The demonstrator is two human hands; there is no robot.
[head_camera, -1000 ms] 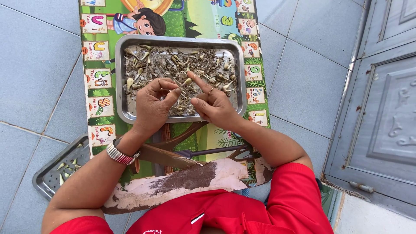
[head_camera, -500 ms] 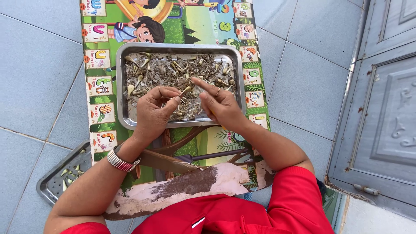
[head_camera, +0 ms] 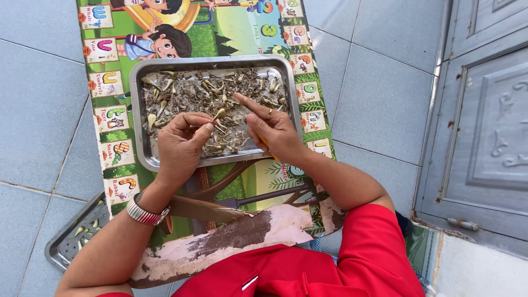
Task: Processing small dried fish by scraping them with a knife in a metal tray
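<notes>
A small tabletop [head_camera: 113, 143] with a colourful children's picture chart is lying over the grey tiled floor [head_camera: 374, 93], its near edge worn bare and partly hidden by the person's red clothing [head_camera: 308, 269]. A steel tray [head_camera: 137, 110] is sitting on it, holding a bed of dry husks and small pale bulb-like pieces [head_camera: 209, 96], too fine to identify. The left hand [head_camera: 181, 143] is hovering over the tray, fingers pinched together on one pale piece [head_camera: 219, 114]. The right hand [head_camera: 272, 129] is resting at the tray's right side, index finger pointing out, the others curled on something orange, mostly hidden. A second tray [head_camera: 66, 242] is peeking out at lower left, partly covered by the tabletop.
</notes>
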